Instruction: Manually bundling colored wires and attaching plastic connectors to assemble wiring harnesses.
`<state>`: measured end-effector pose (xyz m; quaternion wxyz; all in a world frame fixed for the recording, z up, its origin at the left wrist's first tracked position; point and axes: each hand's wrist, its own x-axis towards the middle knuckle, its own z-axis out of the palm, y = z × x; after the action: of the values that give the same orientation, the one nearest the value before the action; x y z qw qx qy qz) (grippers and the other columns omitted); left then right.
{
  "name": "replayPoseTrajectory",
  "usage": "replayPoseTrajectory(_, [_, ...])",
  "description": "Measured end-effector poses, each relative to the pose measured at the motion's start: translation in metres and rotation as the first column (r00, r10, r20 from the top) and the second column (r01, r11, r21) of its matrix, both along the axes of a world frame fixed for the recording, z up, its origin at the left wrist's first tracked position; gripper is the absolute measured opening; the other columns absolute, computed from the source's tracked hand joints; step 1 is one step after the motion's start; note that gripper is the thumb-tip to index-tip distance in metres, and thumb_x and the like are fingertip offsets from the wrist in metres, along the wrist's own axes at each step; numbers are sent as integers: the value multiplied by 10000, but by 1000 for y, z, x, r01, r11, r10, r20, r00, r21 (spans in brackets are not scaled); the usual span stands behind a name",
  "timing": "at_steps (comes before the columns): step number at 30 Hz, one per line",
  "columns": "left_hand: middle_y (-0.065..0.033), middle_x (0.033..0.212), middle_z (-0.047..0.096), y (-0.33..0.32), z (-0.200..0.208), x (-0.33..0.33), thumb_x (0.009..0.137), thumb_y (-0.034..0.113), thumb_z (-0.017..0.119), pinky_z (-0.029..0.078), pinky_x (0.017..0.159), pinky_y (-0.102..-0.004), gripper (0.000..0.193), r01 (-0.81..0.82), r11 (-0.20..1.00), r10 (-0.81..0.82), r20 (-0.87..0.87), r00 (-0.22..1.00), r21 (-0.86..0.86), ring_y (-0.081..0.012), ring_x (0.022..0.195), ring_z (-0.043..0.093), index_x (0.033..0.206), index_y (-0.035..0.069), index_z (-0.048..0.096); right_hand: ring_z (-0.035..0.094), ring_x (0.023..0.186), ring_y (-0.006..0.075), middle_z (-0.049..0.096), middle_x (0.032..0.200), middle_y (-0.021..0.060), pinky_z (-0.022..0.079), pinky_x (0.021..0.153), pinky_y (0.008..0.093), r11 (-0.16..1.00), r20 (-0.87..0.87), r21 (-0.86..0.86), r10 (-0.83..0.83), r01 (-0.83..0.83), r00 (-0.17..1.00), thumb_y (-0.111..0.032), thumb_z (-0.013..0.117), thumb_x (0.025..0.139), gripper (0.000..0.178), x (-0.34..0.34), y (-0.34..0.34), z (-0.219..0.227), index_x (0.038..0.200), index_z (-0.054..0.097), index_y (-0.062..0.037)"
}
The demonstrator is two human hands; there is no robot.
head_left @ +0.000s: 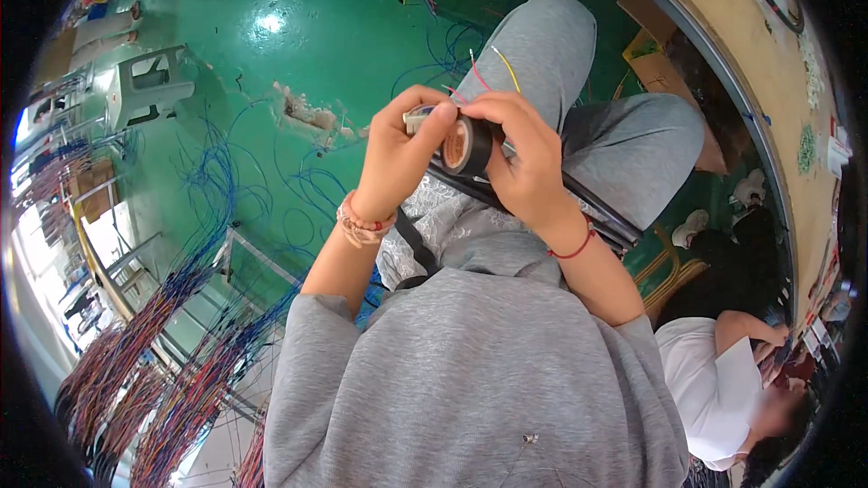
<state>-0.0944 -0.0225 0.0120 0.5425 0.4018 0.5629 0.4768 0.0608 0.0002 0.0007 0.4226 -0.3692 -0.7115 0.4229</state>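
Both of my hands meet above my lap. My left hand point(404, 146) is closed, thumb and fingers pinching near the base of some thin wires; a pale piece point(415, 120) shows beside its fingers. From the fingertips rise a yellow wire point(509, 69) and a pinkish-red wire point(478, 74). A roll of black tape point(466, 146) with a tan core hangs between the hands, against my right hand point(523, 146), whose fingers are bent round and pinched at the same spot. Black tubing point(599, 217) lies across my lap under the right wrist. The exact pinch point is hidden by the fingers.
Bundles of coloured wires point(172, 370) hang on a metal frame at the lower left. Loose blue wires point(221, 176) trail over the green floor point(217, 27), near a plastic stool point(154, 86). A table point(768, 63) curves along the right. A person in white point(714, 389) works at lower right.
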Motion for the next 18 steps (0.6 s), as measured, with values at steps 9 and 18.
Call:
replayPoseTrajectory(9, [-40,750,569,9,0,-13,757,10,597,430,675,-272,62,285,875,-122,-392,912,391,-153,737,541,815,26,610,508,494,103,580,751,124,391,431,193,604,-259,-793,-216,-79,941,-70,445,858,128,17,5,10,938,522,-5])
replayPoseTrajectory(18, [-64,910,560,8,-10,4,803,16,552,451,711,-270,90,84,943,-120,92,989,323,-154,801,566,888,27,577,452,446,74,569,720,97,360,414,188,609,-220,-785,-98,-116,971,-15,419,817,324,21,-3,17,1142,406,-9])
